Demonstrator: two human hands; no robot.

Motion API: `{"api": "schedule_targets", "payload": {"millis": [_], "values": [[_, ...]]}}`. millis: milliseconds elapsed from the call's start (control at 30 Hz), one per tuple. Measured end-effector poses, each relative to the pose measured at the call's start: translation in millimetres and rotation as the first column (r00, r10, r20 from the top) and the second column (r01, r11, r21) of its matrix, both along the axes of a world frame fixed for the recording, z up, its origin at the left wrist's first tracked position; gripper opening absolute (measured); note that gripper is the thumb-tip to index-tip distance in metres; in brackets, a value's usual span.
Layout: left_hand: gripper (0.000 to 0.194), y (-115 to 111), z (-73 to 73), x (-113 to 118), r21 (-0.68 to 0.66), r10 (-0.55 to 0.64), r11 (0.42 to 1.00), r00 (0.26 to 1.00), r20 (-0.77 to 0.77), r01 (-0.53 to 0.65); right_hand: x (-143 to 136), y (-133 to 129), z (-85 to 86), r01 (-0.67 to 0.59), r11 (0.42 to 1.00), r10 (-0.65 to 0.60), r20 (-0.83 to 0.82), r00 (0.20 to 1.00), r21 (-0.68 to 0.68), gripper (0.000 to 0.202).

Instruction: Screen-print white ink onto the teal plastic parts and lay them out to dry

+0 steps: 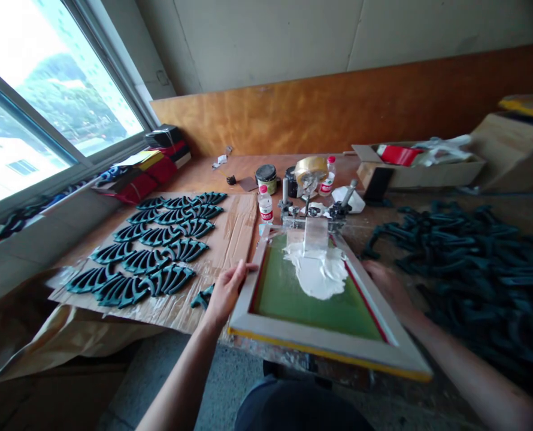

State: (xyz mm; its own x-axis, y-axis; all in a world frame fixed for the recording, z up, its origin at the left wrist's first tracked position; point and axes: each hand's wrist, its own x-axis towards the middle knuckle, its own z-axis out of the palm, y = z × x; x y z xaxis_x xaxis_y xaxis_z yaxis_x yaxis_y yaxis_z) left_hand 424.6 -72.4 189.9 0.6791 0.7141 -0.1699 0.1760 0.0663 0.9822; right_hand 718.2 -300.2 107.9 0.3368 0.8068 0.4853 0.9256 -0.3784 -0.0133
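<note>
A framed screen (324, 344) with green mesh is clamped at its far edge in a metal hinge (333, 224). White paste (321, 280) lies on the mesh, and a pale squeegee (315, 234) stands in it at the far end. My left hand (227, 289) holds the frame's left side, thumb near the top of the edge, fingers partly hidden. At the right side of the frame my right hand (385, 286) is blurred, and its fingers are mostly hidden behind the edge. One dark green piece (202, 297) lies just left of my left hand.
Rows of dark green fan-shaped pieces (123, 290) lie on cardboard (237, 230) at the left. A pile of similar pieces (468, 269) covers the right. Behind stand a bottle (265, 206), jars (266, 178), a tape roll (311, 167) and an open box (432, 175).
</note>
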Motion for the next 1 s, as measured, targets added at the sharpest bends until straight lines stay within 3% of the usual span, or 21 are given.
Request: {"api": "schedule_targets", "payload": {"millis": [67,133,233,300,367,433,533,600,667,733,833,900,1000], "values": [[0.067,-7,-41.2,-13,0.003,-0.036,0.999,0.993,-0.11,0.037,14,13,16.7,0.006,0.996,0.0,-0.067,0.998,0.093,0.033],[0.071,-11,-76.8,-16,0.096,-0.026,0.994,0.975,-0.219,0.048,12,38,31.6,-0.055,0.991,0.07,-0.126,0.99,0.12,0.043],[0.062,-12,-106.0,-12,0.277,0.016,0.955,0.914,-0.405,0.106,-12,73,40.5,-0.15,0.986,0.134,-0.179,0.975,-0.077,0.044],[0.058,-10,-110.6,-9,0.32,0.015,0.934,0.879,-0.477,0.157,-33,80,34.6,-0.183,0.956,0.131,-0.226,0.965,-0.229,0.022],[0.056,-8,-109.8,-9,0.319,0.0,0.929,0.862,-0.507,0.187,-51,70,23.2,-0.245,0.926,0.175,-0.247,0.953,-0.287,0.008],[0.056,-7,-108.8,-10,0.305,-0.011,0.932,0.857,-0.515,0.196,-62,49,13.7,-0.366,0.89,0.308,-0.233,0.922,-0.271,0.017],[0.056,-6,-110.1,-11,0.293,-0.015,0.937,0.857,-0.514,0.192,-64,25,13.4,-0.569,0.782,0.516,-0.249,0.82,-0.253,0.024],[0.056,-7,-111.3,-11,0.295,-0.011,0.938,0.864,-0.503,0.184,-61,23,18.6,-0.622,0.739,0.551,-0.3,0.779,-0.258,0.021],[0.056,-7,-111.2,-11,0.296,-0.013,0.939,0.878,-0.479,0.175,-62,28,20.1,-0.587,0.777,0.518,-0.301,0.801,-0.225,0.019],[0.056,-8,-109.9,-12,0.289,-0.013,0.944,0.891,-0.454,0.161,-68,31,13.8,-0.534,0.836,0.507,-0.191,0.84,-0.129,0.021],[0.056,-8,-108.3,-12,0.276,-0.011,0.951,0.905,-0.425,0.141,-81,20,-1.4,-0.569,0.822,0.569,-0.019,0.822,0.003,0.029],[0.056,-8,-109.0,-12,0.271,-0.007,0.954,0.911,-0.412,0.13,-83,12,-4.6,-0.604,0.797,0.602,-0.07,0.795,-0.003,0.027],[0.057,-7,-109.8,-13,0.23,-0.021,0.966,0.926,-0.378,0.116,-70,23,7.7,-0.543,0.839,0.517,-0.258,0.816,-0.037,0.017]]}}
